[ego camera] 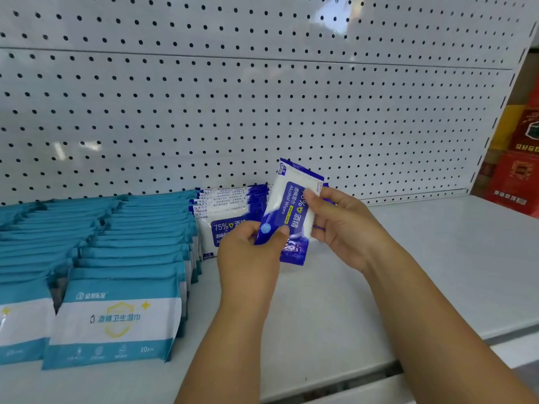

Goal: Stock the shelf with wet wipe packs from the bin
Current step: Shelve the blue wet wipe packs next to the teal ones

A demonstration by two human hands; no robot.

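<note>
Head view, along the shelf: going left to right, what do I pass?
Teal wipe packs → blue-and-white pack row → held pack → right hand → red boxes. Left hand omitted: it overlaps the row.

Blue, teal and white on a pale shelf [437, 258]
The held pack [291, 211] is deep blue and white, yellow shield; the blue row [230, 208] matches. The teal packs [116, 319] are white-banded. The pegboard [262, 97] is white, dark-dotted; the boxes [516, 176] red, perhaps gold-printed.
</note>
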